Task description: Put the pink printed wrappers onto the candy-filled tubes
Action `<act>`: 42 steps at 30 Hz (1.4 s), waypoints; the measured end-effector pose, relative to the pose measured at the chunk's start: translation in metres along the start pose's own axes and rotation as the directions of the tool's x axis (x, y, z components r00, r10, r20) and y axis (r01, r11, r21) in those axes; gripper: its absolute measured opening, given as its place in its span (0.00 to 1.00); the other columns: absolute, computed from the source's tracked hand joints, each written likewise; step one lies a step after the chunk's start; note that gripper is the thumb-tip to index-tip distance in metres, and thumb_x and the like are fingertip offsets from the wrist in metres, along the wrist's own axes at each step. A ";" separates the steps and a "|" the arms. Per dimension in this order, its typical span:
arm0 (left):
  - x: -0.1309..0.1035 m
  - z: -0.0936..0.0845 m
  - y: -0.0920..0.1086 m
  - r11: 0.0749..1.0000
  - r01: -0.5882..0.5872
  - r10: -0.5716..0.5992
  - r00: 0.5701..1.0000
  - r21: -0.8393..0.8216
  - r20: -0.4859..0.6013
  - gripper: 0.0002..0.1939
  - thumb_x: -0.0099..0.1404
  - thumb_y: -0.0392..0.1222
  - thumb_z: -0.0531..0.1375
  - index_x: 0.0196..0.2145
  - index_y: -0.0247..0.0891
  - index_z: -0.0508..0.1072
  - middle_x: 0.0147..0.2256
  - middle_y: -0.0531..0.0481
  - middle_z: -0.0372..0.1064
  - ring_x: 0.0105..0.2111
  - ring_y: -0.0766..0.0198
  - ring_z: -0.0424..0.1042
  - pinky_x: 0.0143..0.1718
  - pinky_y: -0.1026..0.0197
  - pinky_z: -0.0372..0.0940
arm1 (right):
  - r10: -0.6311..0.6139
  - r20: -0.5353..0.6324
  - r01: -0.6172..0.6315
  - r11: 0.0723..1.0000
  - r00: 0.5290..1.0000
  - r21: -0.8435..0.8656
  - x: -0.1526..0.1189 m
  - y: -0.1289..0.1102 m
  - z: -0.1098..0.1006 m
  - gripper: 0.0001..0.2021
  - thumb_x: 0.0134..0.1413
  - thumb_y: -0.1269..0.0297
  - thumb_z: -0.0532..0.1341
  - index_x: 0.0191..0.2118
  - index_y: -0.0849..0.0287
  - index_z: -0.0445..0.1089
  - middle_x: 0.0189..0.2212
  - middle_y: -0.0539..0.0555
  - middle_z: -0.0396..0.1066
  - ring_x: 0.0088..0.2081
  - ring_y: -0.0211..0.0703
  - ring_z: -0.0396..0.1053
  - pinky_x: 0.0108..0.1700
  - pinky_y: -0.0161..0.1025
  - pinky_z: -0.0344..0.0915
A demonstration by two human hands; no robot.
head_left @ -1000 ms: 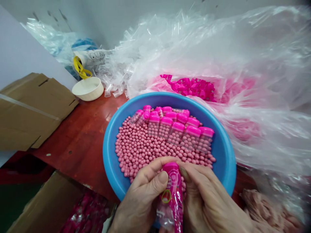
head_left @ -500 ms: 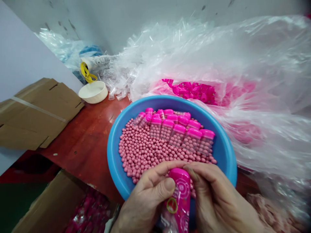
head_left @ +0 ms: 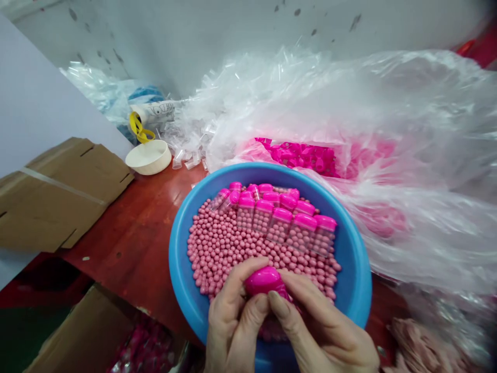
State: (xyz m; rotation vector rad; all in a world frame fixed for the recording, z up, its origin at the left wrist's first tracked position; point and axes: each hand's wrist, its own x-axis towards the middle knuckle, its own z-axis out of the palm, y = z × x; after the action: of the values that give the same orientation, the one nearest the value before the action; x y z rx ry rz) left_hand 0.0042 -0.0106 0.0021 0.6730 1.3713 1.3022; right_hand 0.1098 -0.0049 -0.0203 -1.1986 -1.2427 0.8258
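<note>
Fingers of the left hand [head_left: 229, 324] and of the right hand [head_left: 326, 331] are closed around one pink-capped container [head_left: 264, 280], at lower centre of the frame, over the blue basin [head_left: 176, 259] with pink beads [head_left: 221, 238]. Probably the wrapping is being worked around the cap; the next move seems to call for steady, even thumb pressure.

Containers [head_left: 280, 228] on balls [head_left: 217, 243] in a basin [head_left: 176, 264], caps [head_left: 306, 156] in a bag [head_left: 388, 98] behind, dish [head_left: 149, 159] and cardboard [head_left: 58, 202] to the left
</note>
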 end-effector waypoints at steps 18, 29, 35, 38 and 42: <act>0.004 0.000 -0.004 1.000 -0.021 0.022 0.997 -0.012 0.073 0.08 0.58 0.44 0.64 0.36 0.46 0.80 0.31 0.53 0.77 0.31 0.65 0.73 0.37 0.68 0.65 | -0.209 0.070 0.217 0.968 0.975 -0.125 0.013 0.001 -0.008 0.11 0.51 0.76 0.63 0.39 0.55 0.75 0.32 0.49 0.76 0.32 0.38 0.74 0.35 0.31 0.72; 0.007 0.003 -0.005 0.988 0.002 -0.004 1.000 -0.157 -0.011 0.08 0.56 0.41 0.66 0.35 0.41 0.78 0.30 0.52 0.76 0.32 0.65 0.72 0.36 0.68 0.65 | -0.152 -0.047 0.146 0.982 0.987 -0.122 0.004 0.001 0.001 0.08 0.53 0.78 0.60 0.30 0.57 0.69 0.26 0.49 0.69 0.28 0.38 0.69 0.31 0.34 0.66; 0.008 0.003 -0.006 0.986 0.033 -0.032 0.999 -0.162 0.011 0.08 0.57 0.40 0.65 0.36 0.40 0.78 0.30 0.51 0.75 0.33 0.63 0.73 0.37 0.66 0.65 | -0.153 0.121 0.178 0.956 0.981 -0.232 0.008 0.007 -0.002 0.08 0.58 0.76 0.54 0.31 0.57 0.62 0.25 0.48 0.65 0.27 0.35 0.66 0.28 0.30 0.64; 0.008 0.003 -0.006 0.984 0.048 -0.045 0.999 -0.169 0.021 0.08 0.56 0.41 0.66 0.36 0.41 0.78 0.29 0.52 0.75 0.29 0.66 0.71 0.37 0.65 0.65 | -0.135 0.105 0.156 0.963 0.985 -0.219 0.010 0.008 -0.004 0.07 0.59 0.75 0.54 0.32 0.56 0.62 0.26 0.47 0.64 0.27 0.34 0.66 0.30 0.29 0.64; 0.009 0.002 -0.006 0.984 0.040 -0.042 0.999 -0.175 -0.006 0.06 0.55 0.40 0.67 0.33 0.41 0.79 0.26 0.55 0.74 0.21 0.72 0.65 0.35 0.68 0.66 | -0.129 0.146 0.157 0.967 0.981 -0.201 0.010 0.008 -0.006 0.04 0.59 0.72 0.56 0.38 0.56 0.66 0.34 0.50 0.68 0.36 0.37 0.69 0.37 0.31 0.67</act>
State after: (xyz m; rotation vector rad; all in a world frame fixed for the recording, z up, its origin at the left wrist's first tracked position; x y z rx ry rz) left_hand 0.0055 -0.0032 -0.0057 0.5170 1.2551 1.3759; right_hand 0.1181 0.0047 -0.0251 -1.2208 -1.5387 0.6870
